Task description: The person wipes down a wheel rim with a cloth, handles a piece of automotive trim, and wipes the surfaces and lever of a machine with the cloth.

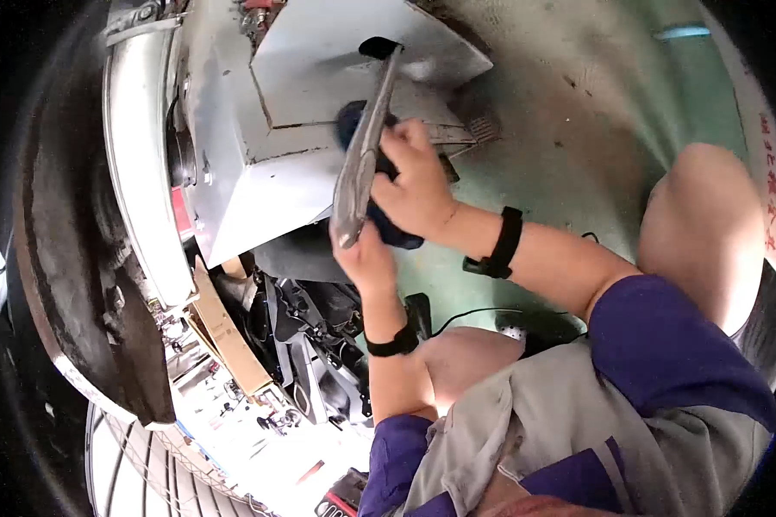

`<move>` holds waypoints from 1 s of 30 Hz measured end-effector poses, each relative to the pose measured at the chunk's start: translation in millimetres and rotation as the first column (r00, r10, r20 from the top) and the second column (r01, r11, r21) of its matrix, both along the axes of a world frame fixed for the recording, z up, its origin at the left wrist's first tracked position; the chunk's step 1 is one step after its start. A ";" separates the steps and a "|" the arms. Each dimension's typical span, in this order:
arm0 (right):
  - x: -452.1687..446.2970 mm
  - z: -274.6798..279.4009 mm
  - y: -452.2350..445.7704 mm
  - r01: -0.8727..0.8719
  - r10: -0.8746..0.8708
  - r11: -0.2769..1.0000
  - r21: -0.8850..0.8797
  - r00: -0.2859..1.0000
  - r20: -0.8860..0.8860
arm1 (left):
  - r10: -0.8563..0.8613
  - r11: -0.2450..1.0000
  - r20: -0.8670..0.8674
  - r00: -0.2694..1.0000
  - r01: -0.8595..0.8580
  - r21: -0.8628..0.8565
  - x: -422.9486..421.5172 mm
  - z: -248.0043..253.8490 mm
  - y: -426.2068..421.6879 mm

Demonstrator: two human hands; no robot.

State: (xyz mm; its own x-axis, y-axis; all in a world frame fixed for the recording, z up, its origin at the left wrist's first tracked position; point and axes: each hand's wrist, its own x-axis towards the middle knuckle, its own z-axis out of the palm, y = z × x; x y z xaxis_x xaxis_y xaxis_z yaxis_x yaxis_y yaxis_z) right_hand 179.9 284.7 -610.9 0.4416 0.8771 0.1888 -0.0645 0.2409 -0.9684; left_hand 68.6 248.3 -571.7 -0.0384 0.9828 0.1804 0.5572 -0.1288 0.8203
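Note:
A long, narrow grey metal-looking strip (366, 155) runs steeply upward in front of me, its far end by a dark oval hole in a silver-white panel (293, 181). My left hand (369, 258) is closed around the strip's near end. Partway along it, my right hand (416, 185) is curled closed against the strip. Dark blue cloth (395, 228) shows below the right hand and again behind the strip; the part inside the fingers is hidden. Each wrist wears a black strap.
A white curved panel (142, 155) stands at the left beside a large dark curved part (86, 258). Lower left are a cardboard piece (224, 332) and a jumble of black and grey parts (310, 345). Green floor (543, 129) extends to the right. A black cable crosses near my legs.

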 end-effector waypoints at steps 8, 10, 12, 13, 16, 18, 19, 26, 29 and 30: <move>1.2 -108.4 6.5 0.079 -0.045 0.988 -0.136 0.971 0.236 | -0.220 0.954 -0.315 0.923 0.137 -0.265 5.1 -57.0 8.0; 4.2 -124.6 2.2 0.049 -0.006 0.884 -0.464 0.995 0.095 | -0.262 0.919 -0.335 0.905 0.128 -0.373 22.6 -62.0 6.2; 11.2 -103.6 10.3 -0.028 0.065 0.867 -0.498 0.996 0.057 | -0.204 0.948 -0.315 0.927 0.108 -0.299 33.2 -48.1 6.2; 14.1 -80.8 14.3 -0.042 0.064 0.927 -0.373 0.997 0.046 | -0.173 0.982 -0.358 0.917 0.133 -0.134 30.6 -39.0 9.6; 23.7 -7.5 29.0 -0.093 0.095 0.995 -0.019 0.977 0.193 | -0.070 0.994 -0.271 0.960 0.089 0.056 38.8 23.2 7.5; 36.2 27.2 31.2 -0.080 0.047 0.986 0.144 0.974 0.222 | -0.011 0.994 -0.240 0.971 0.036 0.099 36.0 34.7 2.3; 43.5 35.0 29.2 -0.199 0.181 0.977 0.078 0.965 0.191 | -0.040 0.992 -0.306 0.951 0.074 0.100 33.4 32.9 2.5; 31.2 -49.6 50.0 -0.229 0.246 0.969 -0.093 0.922 0.299 | -0.204 0.974 -0.211 0.956 0.177 -0.140 22.4 -13.0 16.6; 34.4 -102.0 61.3 -0.234 0.321 0.934 -0.269 0.883 0.344 | -0.264 0.964 -0.347 0.900 0.240 -0.111 25.4 -31.2 19.7; 27.4 -95.9 60.0 -0.206 0.288 0.947 -0.246 0.883 0.369 | -0.276 0.957 -0.416 0.866 0.289 -0.034 27.4 -30.0 16.5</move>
State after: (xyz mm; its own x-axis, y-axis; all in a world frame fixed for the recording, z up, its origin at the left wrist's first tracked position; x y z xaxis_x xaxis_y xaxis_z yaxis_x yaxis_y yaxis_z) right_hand 207.3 344.7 -706.9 0.1299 0.9846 0.1169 0.3008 0.0732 -0.9509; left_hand 96.0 264.8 -601.6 0.3245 0.9344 0.1469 0.7796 -0.3522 0.5179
